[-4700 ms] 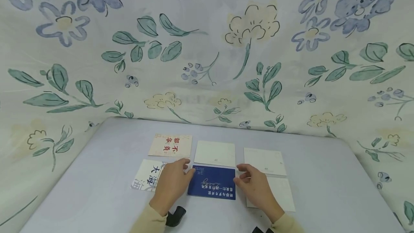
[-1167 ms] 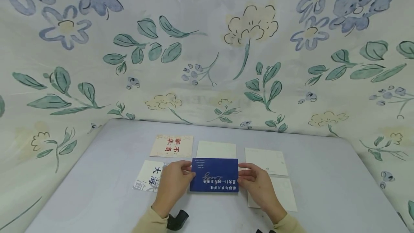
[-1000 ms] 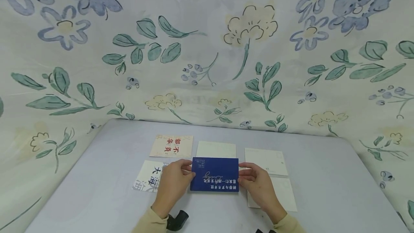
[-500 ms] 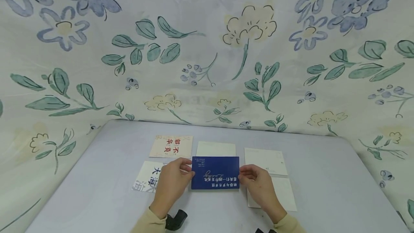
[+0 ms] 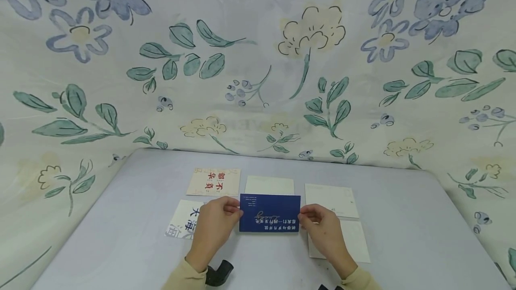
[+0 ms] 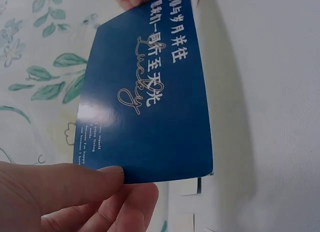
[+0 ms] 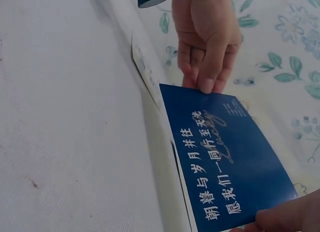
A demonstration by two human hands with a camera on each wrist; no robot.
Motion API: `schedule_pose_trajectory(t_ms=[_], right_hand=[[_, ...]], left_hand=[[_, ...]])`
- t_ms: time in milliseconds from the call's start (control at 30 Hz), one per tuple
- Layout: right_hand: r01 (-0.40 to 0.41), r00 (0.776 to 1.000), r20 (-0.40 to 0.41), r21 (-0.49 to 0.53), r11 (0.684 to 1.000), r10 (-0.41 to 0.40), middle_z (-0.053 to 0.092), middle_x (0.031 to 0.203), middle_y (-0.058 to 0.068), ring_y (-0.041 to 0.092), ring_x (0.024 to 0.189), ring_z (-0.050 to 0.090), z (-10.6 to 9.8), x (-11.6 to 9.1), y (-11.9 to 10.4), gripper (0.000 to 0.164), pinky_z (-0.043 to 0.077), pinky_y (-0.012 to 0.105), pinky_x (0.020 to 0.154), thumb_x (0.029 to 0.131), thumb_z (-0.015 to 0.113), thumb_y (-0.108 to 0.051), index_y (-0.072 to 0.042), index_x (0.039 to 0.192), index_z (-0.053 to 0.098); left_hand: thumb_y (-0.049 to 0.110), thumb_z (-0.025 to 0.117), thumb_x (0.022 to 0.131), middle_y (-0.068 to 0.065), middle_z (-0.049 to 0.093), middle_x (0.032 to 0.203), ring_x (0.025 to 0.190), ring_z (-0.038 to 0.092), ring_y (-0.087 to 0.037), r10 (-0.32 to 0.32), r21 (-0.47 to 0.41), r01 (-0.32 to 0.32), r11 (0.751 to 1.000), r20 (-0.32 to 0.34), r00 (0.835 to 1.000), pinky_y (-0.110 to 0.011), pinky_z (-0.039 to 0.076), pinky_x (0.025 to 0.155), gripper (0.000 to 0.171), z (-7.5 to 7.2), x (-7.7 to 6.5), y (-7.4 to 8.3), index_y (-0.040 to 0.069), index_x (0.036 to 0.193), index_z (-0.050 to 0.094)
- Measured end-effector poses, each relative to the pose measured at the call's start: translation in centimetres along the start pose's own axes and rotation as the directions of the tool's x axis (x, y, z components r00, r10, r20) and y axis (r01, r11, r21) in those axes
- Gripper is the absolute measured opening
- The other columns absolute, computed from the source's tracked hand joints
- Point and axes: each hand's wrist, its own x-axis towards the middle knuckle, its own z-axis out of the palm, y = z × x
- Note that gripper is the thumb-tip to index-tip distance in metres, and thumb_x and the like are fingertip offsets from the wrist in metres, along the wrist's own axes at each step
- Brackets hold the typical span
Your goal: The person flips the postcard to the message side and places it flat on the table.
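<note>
A dark blue postcard (image 5: pixel 269 213) with white lettering and a script "Lucky" is held up off the table between my two hands, its shadow falling below it. My left hand (image 5: pixel 215 223) pinches its left short edge; in the left wrist view the thumb (image 6: pixel 102 184) lies on the printed face with curled fingers behind. My right hand (image 5: pixel 322 232) pinches the opposite short edge, its thumb (image 7: pixel 272 217) on the face in the right wrist view. The card tilts with its printed face toward the head camera. It partly covers a cream card (image 5: pixel 269 185) lying behind it.
On the pale table (image 5: pixel 397 218), a card with red characters (image 5: pixel 213 181) lies at back left, with a white card with blue characters (image 5: pixel 183 225) nearer, partly behind my left hand. Two cream cards (image 5: pixel 332 200) lie on the right. A floral cloth (image 5: pixel 258 79) hangs behind.
Earlier, the blue postcard lay flat with my hands beside it. Both hands now pinch its ends and have lifted it; over the last second it tilts slightly further and shifts a little right.
</note>
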Motion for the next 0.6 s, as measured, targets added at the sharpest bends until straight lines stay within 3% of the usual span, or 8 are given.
schedule_pose_trajectory(t_ms=[267, 600], right_hand=[[0.01, 1.0, -0.017, -0.018, 1.0, -0.01, 0.065, 0.081, 0.001, 0.011, 0.071, 0.063, -0.12, -0.1, -0.19, 0.009, 0.052, 0.021, 0.062, 0.083, 0.066, -0.008, -0.009, 0.092, 0.066], [0.04, 0.999, -0.033, -0.025, 0.999, -0.041, 0.067, 0.085, 0.0, 0.01, 0.073, 0.063, -0.19, -0.14, -0.34, 0.011, 0.052, 0.02, 0.063, 0.085, 0.065, -0.011, -0.01, 0.095, 0.068]], left_hand=[[0.011, 0.072, 0.078, 0.001, 0.067, 0.073, 0.061, 0.059, -0.008, 0.026, 0.022, -0.025, 0.999, -0.047, 0.999, -0.021, 0.045, 0.05, 0.014, -0.24, -0.13, 0.15, 0.009, 0.092, 0.071], [0.012, 0.069, 0.081, 0.0, 0.069, 0.074, 0.063, 0.062, -0.009, 0.005, -0.03, -0.007, 1.0, -0.035, 0.999, -0.023, 0.044, 0.049, 0.017, -0.43, -0.05, 0.07, 0.01, 0.098, 0.072]])
